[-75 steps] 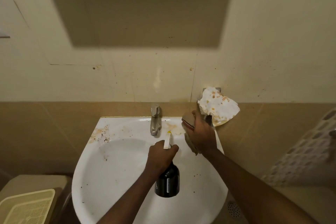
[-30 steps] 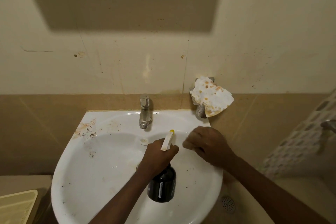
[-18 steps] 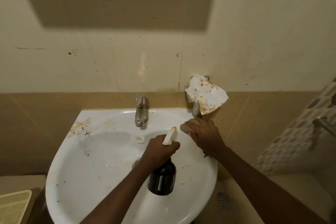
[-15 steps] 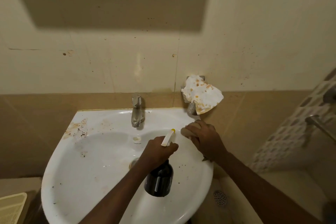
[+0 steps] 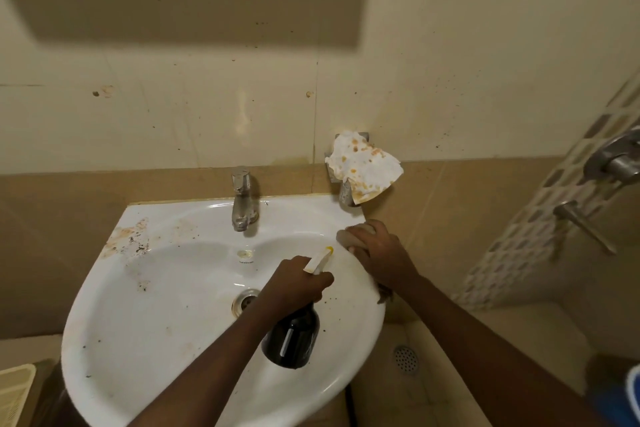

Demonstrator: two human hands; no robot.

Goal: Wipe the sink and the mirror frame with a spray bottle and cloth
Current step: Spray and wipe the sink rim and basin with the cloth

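Two hands over a stained white sink [image 5: 145, 315].

Brown stains [image 5: 129, 238] at rim's left corner; tap [image 5: 241, 198] centre-back. Left hand [image 5: 294, 282] wraps the dark spray bottle [image 5: 292, 340] above the basin, nozzle aimed right — right hand [image 5: 381, 253] presses a tan cloth [image 5: 348, 236] on the right rim. Spotted paper [image 5: 363, 168] hangs on the wall beyond.

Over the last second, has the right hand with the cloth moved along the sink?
Yes. The right hand with the cloth has gone from the basin's inner slope to the sink rim's back right corner, nearer the wall fixture.
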